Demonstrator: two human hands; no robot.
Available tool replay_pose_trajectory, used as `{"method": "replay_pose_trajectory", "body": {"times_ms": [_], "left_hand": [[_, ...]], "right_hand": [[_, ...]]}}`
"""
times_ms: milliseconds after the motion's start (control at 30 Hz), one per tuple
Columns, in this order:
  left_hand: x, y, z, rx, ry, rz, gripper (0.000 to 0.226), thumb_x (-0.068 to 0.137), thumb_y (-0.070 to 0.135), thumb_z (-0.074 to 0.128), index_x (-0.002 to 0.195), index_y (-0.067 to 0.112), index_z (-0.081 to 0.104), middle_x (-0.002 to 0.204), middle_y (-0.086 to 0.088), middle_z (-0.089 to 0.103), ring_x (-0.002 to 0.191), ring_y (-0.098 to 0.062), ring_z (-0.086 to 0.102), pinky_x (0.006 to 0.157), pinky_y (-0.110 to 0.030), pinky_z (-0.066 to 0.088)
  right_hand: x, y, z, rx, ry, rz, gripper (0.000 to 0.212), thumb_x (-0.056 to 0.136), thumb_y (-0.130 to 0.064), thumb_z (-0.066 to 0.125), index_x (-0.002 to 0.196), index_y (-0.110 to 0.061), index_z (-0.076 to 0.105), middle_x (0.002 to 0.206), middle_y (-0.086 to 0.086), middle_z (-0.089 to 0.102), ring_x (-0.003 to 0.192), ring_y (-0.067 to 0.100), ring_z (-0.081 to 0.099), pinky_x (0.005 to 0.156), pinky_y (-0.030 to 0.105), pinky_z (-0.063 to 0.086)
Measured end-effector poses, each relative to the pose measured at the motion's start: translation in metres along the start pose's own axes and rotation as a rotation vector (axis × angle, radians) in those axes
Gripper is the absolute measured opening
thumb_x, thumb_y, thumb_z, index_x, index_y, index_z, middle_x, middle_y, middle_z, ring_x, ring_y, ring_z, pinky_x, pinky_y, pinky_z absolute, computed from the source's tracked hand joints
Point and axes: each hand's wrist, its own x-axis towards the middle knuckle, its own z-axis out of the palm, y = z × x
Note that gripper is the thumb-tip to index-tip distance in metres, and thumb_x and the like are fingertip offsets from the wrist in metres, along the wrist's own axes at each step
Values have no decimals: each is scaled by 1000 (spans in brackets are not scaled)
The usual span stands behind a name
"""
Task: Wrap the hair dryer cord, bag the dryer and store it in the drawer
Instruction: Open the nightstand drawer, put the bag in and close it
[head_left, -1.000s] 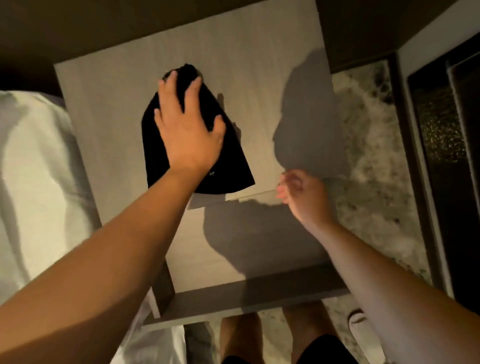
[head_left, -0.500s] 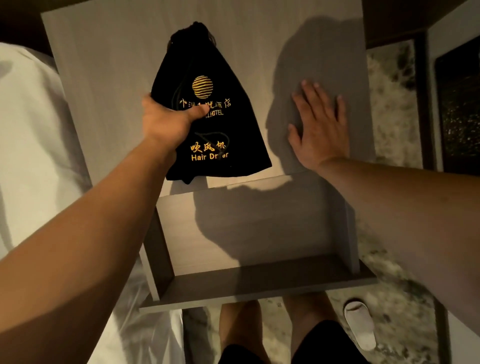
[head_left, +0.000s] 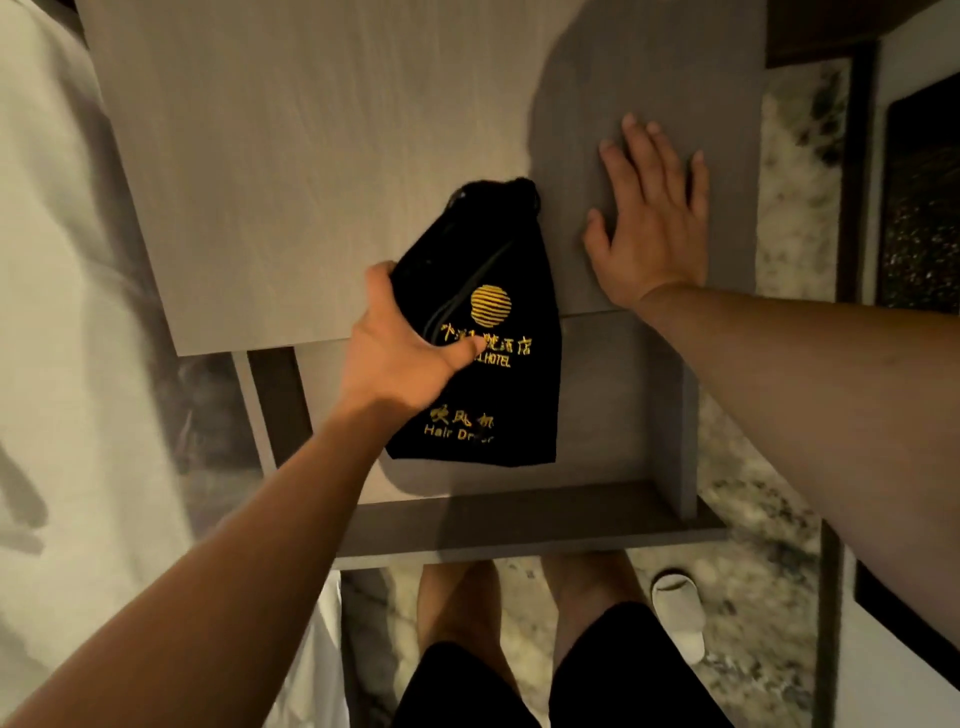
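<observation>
A person's left hand (head_left: 400, 358) clamps its grip on a black drawstring bag (head_left: 498, 374) lettered "Hair Dryer", held above the open drawer (head_left: 623, 415) and the counter (head_left: 311, 182) edge. The right hand (head_left: 649, 228) lies flat, fingers spread, on the counter. White bedding (head_left: 67, 312) lies left; a slipper (head_left: 680, 613) sits on the floor.

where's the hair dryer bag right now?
Head view, centre: the black hair dryer bag is gripped by the left hand, straddling the nightstand top's front edge above the open drawer.
</observation>
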Motion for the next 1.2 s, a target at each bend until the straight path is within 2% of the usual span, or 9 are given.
{"method": "replay_pose_trajectory", "body": {"times_ms": [67, 200, 333, 500, 633, 733, 900, 1067, 1200], "left_hand": [[-25, -15, 9, 27, -57, -5, 88, 56, 52, 88, 123, 43, 32, 106, 16, 61, 98, -14, 64, 79, -27, 50], [-68, -42, 20, 74, -150, -76, 92, 55, 57, 85, 127, 46, 29, 101, 22, 58, 98, -16, 64, 80, -37, 56], [-85, -66, 31, 102, -221, -178, 94, 60, 52, 88, 130, 43, 26, 109, 9, 59, 100, -25, 66, 87, -50, 59], [-60, -87, 48, 105, -214, -272, 95, 63, 48, 90, 132, 39, 26, 120, -1, 65, 104, -28, 66, 90, -48, 58], [-25, -96, 66, 49, -192, -268, 99, 55, 49, 91, 132, 40, 30, 109, 14, 58, 109, -23, 63, 81, -29, 53], [-6, -98, 76, 150, -179, -218, 104, 45, 65, 84, 131, 43, 30, 118, 7, 64, 112, -25, 63, 93, -43, 56], [5, -111, 92, 220, -116, -214, 103, 42, 78, 73, 130, 48, 27, 108, 8, 71, 97, -30, 71, 80, -45, 61], [-1, -119, 99, 111, -52, -253, 101, 49, 62, 82, 131, 43, 26, 115, 3, 71, 101, -27, 69, 83, -44, 60], [-7, -117, 103, 12, -14, -246, 99, 60, 36, 93, 135, 40, 29, 126, -3, 58, 108, -20, 59, 89, -35, 55]], "right_hand": [[0, 1, 0, -3, -3, -6, 65, 88, -42, 44, 149, -23, 34, 163, 1, 26, 150, 21, 21, 120, 56, 15], [0, 1, 1, -12, -9, -1, 64, 90, -44, 41, 150, -23, 32, 164, 1, 23, 151, 21, 18, 121, 55, 12], [-1, 1, 1, -26, -17, 0, 64, 91, -44, 41, 151, -23, 30, 165, 1, 22, 151, 21, 17, 121, 55, 11], [-1, 0, 0, -8, -12, 0, 64, 91, -43, 41, 151, -23, 31, 165, 1, 22, 151, 22, 17, 121, 55, 12], [-2, 1, 1, -30, 11, -4, 65, 90, -43, 41, 151, -23, 31, 165, 1, 23, 151, 22, 19, 121, 55, 12], [-3, 0, 2, -40, 25, -5, 64, 90, -42, 40, 151, -23, 32, 165, 1, 24, 151, 21, 19, 121, 53, 13], [-3, 0, 2, -44, 31, -4, 64, 90, -43, 40, 151, -24, 34, 164, 1, 26, 151, 22, 22, 120, 55, 15], [-2, 1, 3, -43, 43, -5, 65, 89, -44, 40, 150, -24, 36, 162, 1, 29, 150, 22, 24, 120, 54, 15], [-3, 0, 2, -38, 44, 0, 65, 89, -45, 40, 150, -24, 37, 161, 2, 33, 149, 22, 27, 121, 53, 14]]}}
